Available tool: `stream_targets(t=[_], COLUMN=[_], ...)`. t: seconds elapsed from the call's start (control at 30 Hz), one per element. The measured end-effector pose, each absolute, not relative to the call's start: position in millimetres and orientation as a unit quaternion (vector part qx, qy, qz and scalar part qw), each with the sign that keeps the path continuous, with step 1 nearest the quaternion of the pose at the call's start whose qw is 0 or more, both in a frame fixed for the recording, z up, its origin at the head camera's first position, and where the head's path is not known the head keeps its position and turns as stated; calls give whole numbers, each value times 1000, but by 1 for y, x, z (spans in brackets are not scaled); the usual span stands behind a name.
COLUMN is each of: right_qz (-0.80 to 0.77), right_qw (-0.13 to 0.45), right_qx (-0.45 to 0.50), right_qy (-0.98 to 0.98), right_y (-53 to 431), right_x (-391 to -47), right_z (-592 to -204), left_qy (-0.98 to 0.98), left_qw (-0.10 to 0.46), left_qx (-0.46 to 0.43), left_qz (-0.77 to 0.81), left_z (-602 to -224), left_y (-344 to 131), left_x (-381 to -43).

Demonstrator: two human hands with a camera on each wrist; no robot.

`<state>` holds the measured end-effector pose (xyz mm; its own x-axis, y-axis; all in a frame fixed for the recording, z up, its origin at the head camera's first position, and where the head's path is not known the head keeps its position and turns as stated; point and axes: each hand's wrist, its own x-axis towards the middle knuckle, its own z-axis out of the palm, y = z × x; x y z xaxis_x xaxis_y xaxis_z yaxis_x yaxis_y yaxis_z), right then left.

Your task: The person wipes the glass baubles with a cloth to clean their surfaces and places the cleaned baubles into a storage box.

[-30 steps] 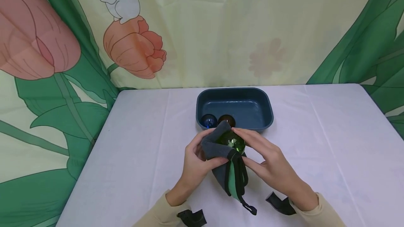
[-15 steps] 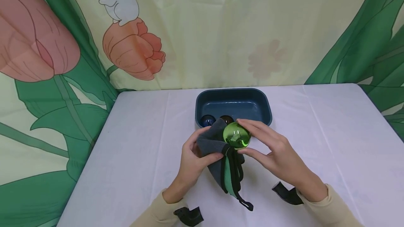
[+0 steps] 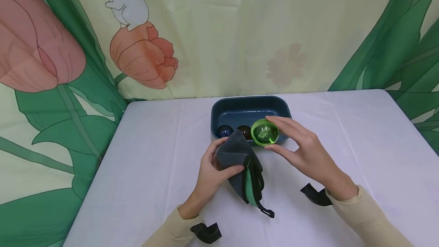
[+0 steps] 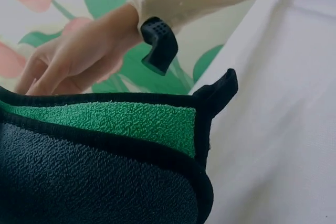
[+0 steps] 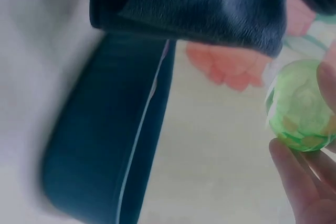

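Note:
A clear green ball (image 3: 265,132) is pinched between the thumb and fingers of my right hand (image 3: 305,151), over the near right part of a dark blue tray (image 3: 247,106). The same green ball (image 5: 302,106) shows at the right of the right wrist view. My left hand (image 3: 214,170) grips a folded cloth (image 3: 236,159), grey outside and green inside, with black edging and a hanging loop (image 3: 266,211). In the left wrist view the cloth (image 4: 94,171) fills the lower left. A blue ball (image 3: 225,131) and a brown ball (image 3: 244,131) lie in the tray.
The tray stands at the far edge of a table with a white cloth (image 3: 154,144). Behind it hangs a printed curtain (image 3: 223,41) with flowers and a rabbit. A black band piece (image 3: 206,233) sits at each wrist.
My right hand has drawn the green ball out of the cloth's fold and moved it up and right, over the tray. My left hand keeps holding the cloth nearly in place.

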<state>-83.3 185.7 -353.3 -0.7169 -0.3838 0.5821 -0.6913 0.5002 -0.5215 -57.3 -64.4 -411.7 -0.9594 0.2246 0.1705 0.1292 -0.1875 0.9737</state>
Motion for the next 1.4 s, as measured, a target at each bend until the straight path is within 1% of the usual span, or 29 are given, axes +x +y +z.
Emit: stream_targets(t=[0.2, 0.37, 0.53, 0.63, 0.93, 1.23, 1.4], right_qz=[382, 373, 392, 410, 401, 360, 332], right_qw=[201, 186, 158, 136, 95, 69, 41], right_qx=[291, 270, 257, 248, 228, 216, 202], right_qy=[-854, -868, -869, -867, -882, -905, -920], right_y=[190, 193, 193, 193, 191, 187, 184], right_x=[-95, -104, -117, -125, -140, -146, -150], right_z=[-359, -364, -372, -378, -393, -401, -404], left_qy=[636, 633, 616, 620, 637, 666, 701], left_qw=[21, 6, -16, -19, -11, 10, 23], left_qx=[147, 154, 165, 167, 149, 169, 176], left_qz=[757, 759, 770, 766, 756, 727, 691], left_z=[-413, -413, -418, -424, -435, -439, -439], left_y=[-60, -53, -46, -44, -54, -75, -92], left_x=[-60, -66, -73, -75, -69, -58, -53])
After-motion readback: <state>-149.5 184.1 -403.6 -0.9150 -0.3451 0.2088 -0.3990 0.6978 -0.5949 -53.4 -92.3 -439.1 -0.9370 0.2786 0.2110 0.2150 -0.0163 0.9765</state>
